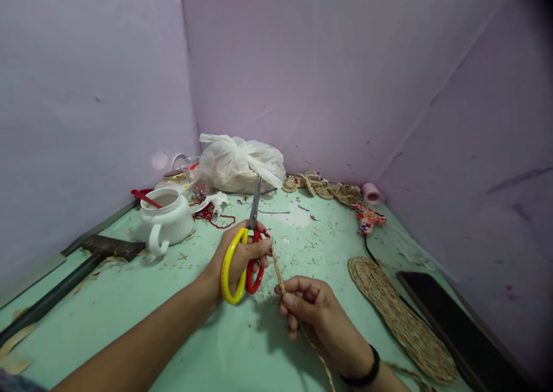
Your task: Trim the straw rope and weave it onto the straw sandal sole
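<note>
Scissors with one yellow and one red handle hang on my left hand, their blades pointing up and away. Between the thumb and fingers of that same hand is the upper end of a braided straw cord, where a bit of red shows. Lower down, my right hand pinches the cord, and its thinner tail runs down past the wrist to the bottom edge. A black band circles my right wrist.
At left are a hammer and a white pot. A plastic bag, small straw pieces and a pink roll line the back. A woven sole and a black phone lie at right.
</note>
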{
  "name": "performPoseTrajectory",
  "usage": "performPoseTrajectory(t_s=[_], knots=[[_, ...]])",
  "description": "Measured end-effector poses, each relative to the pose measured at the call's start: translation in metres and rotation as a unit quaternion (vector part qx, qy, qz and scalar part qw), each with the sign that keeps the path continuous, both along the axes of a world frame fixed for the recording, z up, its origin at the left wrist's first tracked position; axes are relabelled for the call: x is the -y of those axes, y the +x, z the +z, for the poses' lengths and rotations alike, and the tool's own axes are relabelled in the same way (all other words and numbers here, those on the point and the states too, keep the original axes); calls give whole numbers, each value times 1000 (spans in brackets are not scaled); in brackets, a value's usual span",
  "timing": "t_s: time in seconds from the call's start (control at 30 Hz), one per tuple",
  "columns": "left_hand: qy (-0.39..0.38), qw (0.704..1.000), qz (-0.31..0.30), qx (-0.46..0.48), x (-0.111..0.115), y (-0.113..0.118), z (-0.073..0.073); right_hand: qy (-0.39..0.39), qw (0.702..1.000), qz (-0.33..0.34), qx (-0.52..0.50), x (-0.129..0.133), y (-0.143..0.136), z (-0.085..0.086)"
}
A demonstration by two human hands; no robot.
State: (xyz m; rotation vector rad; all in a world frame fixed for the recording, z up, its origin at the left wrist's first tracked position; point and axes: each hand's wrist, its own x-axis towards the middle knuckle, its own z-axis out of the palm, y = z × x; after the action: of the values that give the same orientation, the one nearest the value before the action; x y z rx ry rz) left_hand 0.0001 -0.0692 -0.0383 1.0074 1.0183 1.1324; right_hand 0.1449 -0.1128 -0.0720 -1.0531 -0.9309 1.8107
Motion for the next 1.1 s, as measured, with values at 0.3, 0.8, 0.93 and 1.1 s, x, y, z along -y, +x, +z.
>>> performPoseTrajectory(t_s=[0.3,0.8,0.93,1.1], knots=[[27,998,60,12,-6,-4,-6,1,1000,14,11,0,-1,-1],[178,939,23,-294,-9,-20,-6,-2,994,-100,-36,-9,11,3],[336,791,-104,-500,2,-17,-8,-2,993,-109,-37,-14,20,6],[372,664,-149,-631,4,-7,-20,0,994,-109,-18,-13,19,9]])
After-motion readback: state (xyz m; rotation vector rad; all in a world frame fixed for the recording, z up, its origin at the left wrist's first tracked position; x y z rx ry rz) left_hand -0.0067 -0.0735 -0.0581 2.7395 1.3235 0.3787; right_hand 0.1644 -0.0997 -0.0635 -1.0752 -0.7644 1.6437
